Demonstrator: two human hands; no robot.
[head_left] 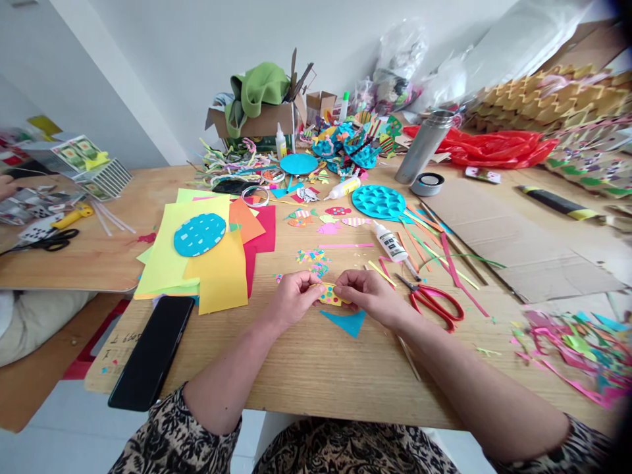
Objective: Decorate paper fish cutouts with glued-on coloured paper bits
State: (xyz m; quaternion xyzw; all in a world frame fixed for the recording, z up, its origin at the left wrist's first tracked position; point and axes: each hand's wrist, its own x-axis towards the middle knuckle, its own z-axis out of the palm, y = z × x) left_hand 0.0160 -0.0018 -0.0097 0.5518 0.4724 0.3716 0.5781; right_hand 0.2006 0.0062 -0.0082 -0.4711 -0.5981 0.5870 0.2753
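Observation:
Both of my hands pinch a small yellow paper fish (330, 295) with coloured dots, just above the table's front part. My left hand (296, 296) grips its left end between thumb and fingers. At the other end my right hand (368, 295) closes on it. Below lies a blue paper scrap (347, 322). Tiny coloured paper bits (312, 257) are scattered behind the hands. Farther back rest several finished-looking paper fish, among them a pink one (329, 228). Right of them is a white glue bottle (390, 241), and red-handled scissors (432, 301) lie beside my right forearm.
Coloured paper sheets (162, 250) and a black phone (152, 352) are on the left. A blue scalloped disc (379, 201), a steel flask (423, 148) and cardboard (523, 243) stand or lie to the right. Paper scraps (573, 349) heap at far right. Another person sits at the left.

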